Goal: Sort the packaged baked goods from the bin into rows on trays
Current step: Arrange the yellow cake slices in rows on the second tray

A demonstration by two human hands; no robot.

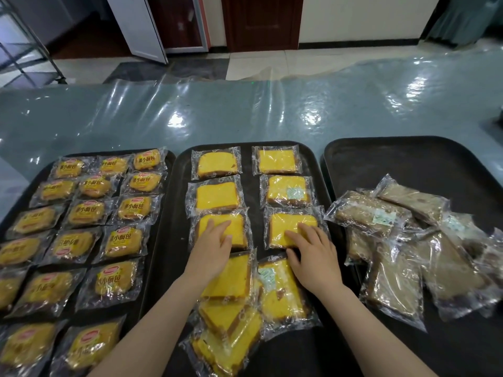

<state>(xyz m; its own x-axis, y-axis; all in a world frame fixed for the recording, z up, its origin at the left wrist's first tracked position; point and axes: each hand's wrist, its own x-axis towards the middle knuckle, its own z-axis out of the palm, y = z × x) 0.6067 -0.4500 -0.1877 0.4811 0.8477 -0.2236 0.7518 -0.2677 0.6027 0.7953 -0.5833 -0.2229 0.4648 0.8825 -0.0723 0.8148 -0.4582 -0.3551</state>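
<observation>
Left tray (24, 186) is full. Flat left hand (215, 244) and right hand (313, 251) press yellow cakes (217, 195) into rows on the middle tray (251, 202); brown cakes (394, 273) at right wait in a heap.

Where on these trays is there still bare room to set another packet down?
The far half of the right black tray, beyond the heap of brown cake packets, is bare. So is the strip between the two yellow cake columns. The left tray of small bread packets is crowded.
</observation>
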